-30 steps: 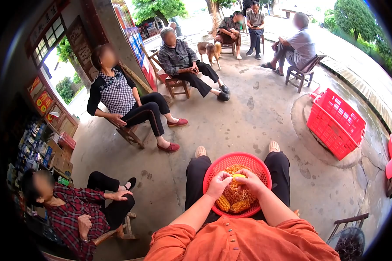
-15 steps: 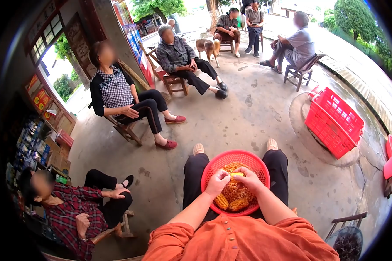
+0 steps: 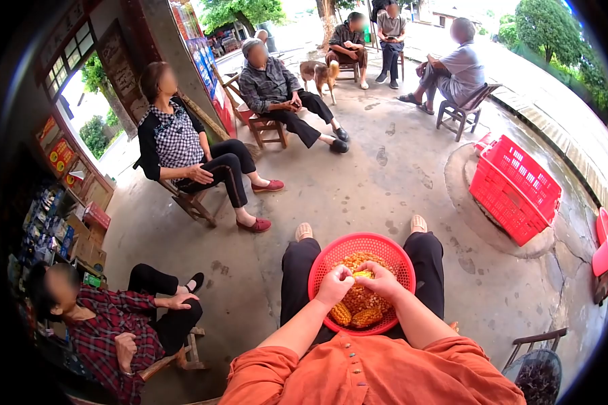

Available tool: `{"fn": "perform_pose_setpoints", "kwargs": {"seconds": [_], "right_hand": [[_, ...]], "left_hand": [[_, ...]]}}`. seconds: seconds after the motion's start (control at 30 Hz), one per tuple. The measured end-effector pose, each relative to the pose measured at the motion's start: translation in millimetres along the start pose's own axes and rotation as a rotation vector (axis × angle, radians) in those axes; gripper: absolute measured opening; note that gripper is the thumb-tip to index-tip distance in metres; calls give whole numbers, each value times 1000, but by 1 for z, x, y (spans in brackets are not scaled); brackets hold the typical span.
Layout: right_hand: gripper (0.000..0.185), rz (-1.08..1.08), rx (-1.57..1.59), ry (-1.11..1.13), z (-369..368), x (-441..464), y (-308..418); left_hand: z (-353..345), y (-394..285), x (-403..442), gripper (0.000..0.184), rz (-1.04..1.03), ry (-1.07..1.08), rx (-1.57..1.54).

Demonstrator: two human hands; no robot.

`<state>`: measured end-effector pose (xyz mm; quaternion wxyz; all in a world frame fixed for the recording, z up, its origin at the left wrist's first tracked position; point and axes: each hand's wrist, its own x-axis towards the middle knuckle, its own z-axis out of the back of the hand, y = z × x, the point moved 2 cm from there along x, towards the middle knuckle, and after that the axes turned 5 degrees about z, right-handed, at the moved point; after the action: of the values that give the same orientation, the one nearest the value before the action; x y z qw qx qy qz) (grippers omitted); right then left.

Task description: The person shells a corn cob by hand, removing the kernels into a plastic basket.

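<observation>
A red perforated basket (image 3: 315, 270) rests between my knees, holding loose corn kernels (image 3: 366, 297) and a few cobs. Over the basket, a yellow corn cob (image 3: 364, 274) is held between my two hands. My left hand (image 3: 335, 284) is closed, its fingertips pinching at the cob's left end. The closed fingers of my right hand (image 3: 380, 279) wrap the cob's other side and partly hide it. Two more corn cobs (image 3: 367, 317) lie on the kernels at the basket's near side.
Several seated people surround the concrete floor, the nearest a person in a plaid shirt (image 3: 115, 324) at lower left. A brown dog (image 3: 319, 73) stands farther back. Stacked red crates (image 3: 515, 189) are at right, near pink basins (image 3: 605, 253). A dark bucket (image 3: 534, 374) sits at lower right.
The view has shifted slightly, so the scene sits a little further left. Both hands stay at the cob over the basket, with only small finger movement.
</observation>
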<state>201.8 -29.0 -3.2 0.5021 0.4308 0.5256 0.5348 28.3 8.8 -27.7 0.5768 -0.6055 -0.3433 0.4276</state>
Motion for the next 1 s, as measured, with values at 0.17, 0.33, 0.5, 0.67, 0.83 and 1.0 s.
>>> {"fn": "perform_pose_setpoints", "kwargs": {"seconds": [0.17, 0.33, 0.5, 0.67, 0.83, 1.0], "right_hand": [[33, -55, -29, 5, -1, -1, 0], [29, -38, 65, 37, -4, -1, -1], [27, -107, 159, 75, -7, -3, 1], [28, -101, 153, 74, -8, -4, 4], [28, -84, 235, 69, -7, -4, 5], [29, -69, 290, 8, -4, -4, 6]], "left_hand": [[0, -2, -2, 6, -4, -5, 45], [2, 2, 0, 8, -32, -59, 142], [4, 5, 1, 10, -46, -74, 172], [3, 2, 0, 9, -56, -98, 237], [6, 12, 3, 4, -122, -135, 231], [4, -6, 2, 5, 111, -2, -211]]}}
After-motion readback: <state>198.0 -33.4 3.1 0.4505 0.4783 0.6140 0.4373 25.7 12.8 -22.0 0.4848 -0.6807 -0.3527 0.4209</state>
